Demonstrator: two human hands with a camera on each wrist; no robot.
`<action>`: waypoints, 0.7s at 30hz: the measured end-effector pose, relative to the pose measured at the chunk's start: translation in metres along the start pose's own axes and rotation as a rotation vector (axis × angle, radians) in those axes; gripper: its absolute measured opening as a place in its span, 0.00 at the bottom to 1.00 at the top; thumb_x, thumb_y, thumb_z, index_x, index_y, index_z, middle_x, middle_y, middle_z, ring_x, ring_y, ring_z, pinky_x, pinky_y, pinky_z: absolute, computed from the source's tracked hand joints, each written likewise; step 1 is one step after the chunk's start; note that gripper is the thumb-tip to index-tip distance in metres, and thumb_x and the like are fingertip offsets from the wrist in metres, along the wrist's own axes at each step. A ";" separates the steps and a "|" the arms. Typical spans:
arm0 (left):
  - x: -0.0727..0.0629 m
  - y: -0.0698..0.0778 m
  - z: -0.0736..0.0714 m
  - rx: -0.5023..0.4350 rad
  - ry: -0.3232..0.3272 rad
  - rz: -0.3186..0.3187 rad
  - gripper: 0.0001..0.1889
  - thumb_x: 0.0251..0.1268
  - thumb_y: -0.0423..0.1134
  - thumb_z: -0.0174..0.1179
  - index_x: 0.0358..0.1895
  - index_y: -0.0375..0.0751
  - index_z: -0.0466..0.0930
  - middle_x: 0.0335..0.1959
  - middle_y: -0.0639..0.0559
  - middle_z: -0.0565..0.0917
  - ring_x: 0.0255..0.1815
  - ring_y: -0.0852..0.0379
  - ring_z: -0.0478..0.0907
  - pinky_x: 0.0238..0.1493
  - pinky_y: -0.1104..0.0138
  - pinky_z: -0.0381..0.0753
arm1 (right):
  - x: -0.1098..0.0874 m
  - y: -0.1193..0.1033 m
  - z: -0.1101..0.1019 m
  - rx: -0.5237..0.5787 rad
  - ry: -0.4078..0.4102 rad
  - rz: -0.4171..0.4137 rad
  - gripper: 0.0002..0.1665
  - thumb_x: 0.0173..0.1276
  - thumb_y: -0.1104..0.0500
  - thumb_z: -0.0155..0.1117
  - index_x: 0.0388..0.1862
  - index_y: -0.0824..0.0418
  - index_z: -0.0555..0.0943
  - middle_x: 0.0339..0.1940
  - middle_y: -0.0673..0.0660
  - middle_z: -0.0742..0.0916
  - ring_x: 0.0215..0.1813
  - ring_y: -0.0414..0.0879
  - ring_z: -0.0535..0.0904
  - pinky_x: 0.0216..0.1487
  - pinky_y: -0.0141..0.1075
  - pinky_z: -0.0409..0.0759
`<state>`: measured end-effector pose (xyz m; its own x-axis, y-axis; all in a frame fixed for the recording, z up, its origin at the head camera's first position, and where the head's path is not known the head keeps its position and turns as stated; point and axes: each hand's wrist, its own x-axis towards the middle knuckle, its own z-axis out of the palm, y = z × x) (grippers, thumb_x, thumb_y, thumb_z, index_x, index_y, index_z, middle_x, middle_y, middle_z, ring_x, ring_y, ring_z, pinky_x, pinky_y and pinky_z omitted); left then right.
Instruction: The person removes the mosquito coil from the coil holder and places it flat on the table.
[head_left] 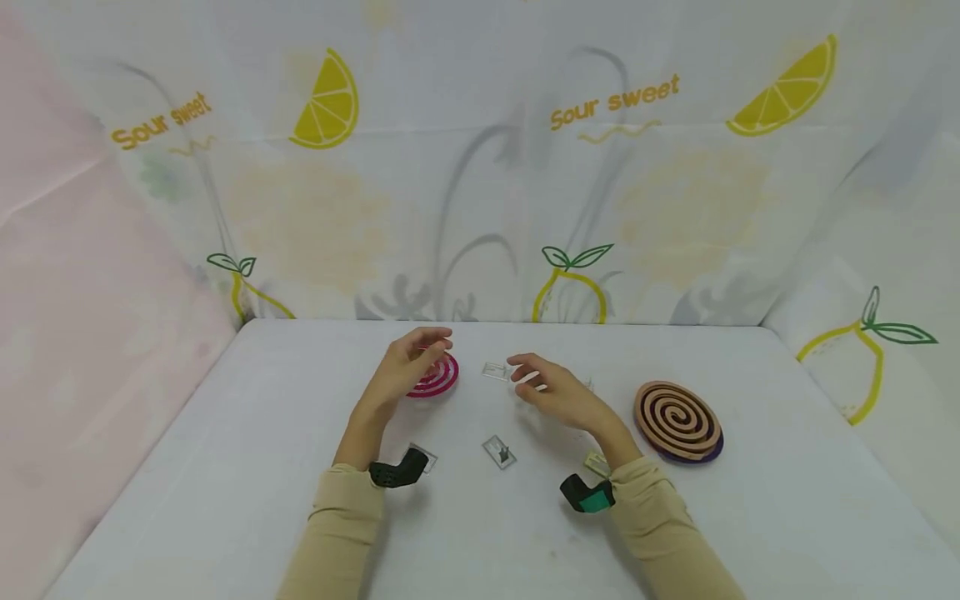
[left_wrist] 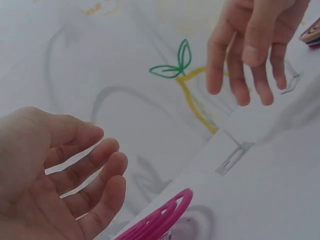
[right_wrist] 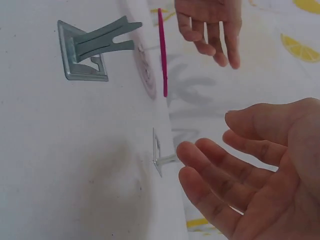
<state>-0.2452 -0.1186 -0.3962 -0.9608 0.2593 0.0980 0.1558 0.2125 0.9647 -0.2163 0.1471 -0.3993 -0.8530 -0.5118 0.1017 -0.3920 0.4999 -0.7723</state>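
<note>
My left hand point(head_left: 397, 367) hovers with loosely bent fingers beside and partly in front of a pink mosquito coil point(head_left: 455, 377). The coil point(right_wrist: 163, 55) looks raised above the tabletop, its shadow under it; what bears it is mostly hidden. To the right, my right hand point(head_left: 558, 393) hangs in the air, fingers relaxed and holding nothing. Just left of its fingertips lies a small metal coil stand point(head_left: 495, 371). Another stand point(head_left: 499, 452), with a raised forked prong point(right_wrist: 105, 37), sits nearer to me between the forearms. The two hands are apart.
Brown mosquito coils point(head_left: 677, 421) lie stacked on the right, a dark purple one point(head_left: 697, 457) below. More stands lie by the left wrist point(head_left: 429, 458) and the right wrist point(head_left: 597, 463). Lemon-printed cloth point(head_left: 450, 167) closes the back of the white table point(head_left: 225, 467).
</note>
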 end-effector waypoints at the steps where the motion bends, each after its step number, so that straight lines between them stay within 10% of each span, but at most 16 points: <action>1: -0.001 -0.001 -0.005 -0.005 0.018 -0.010 0.20 0.70 0.43 0.53 0.61 0.38 0.71 0.57 0.35 0.77 0.53 0.41 0.75 0.54 0.56 0.78 | 0.002 -0.001 0.002 -0.003 -0.005 -0.002 0.24 0.72 0.62 0.53 0.65 0.65 0.66 0.53 0.66 0.80 0.53 0.55 0.79 0.55 0.46 0.78; 14: -0.012 -0.024 -0.056 -0.018 0.289 -0.215 0.20 0.72 0.43 0.49 0.63 0.42 0.70 0.52 0.47 0.73 0.47 0.56 0.70 0.44 0.72 0.77 | 0.022 -0.015 0.027 0.015 -0.067 0.003 0.25 0.72 0.61 0.52 0.65 0.67 0.67 0.52 0.64 0.81 0.52 0.54 0.79 0.52 0.42 0.77; 21: -0.016 -0.044 -0.059 -0.052 0.266 -0.337 0.24 0.72 0.42 0.48 0.70 0.43 0.61 0.61 0.41 0.72 0.42 0.65 0.74 0.40 0.74 0.76 | 0.035 -0.014 0.041 0.186 -0.111 0.114 0.30 0.71 0.61 0.52 0.69 0.69 0.60 0.54 0.67 0.79 0.49 0.54 0.81 0.47 0.38 0.81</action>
<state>-0.2502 -0.1881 -0.4256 -0.9828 -0.0694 -0.1712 -0.1817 0.1946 0.9639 -0.2267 0.0939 -0.4106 -0.8411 -0.5382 -0.0541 -0.2165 0.4266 -0.8781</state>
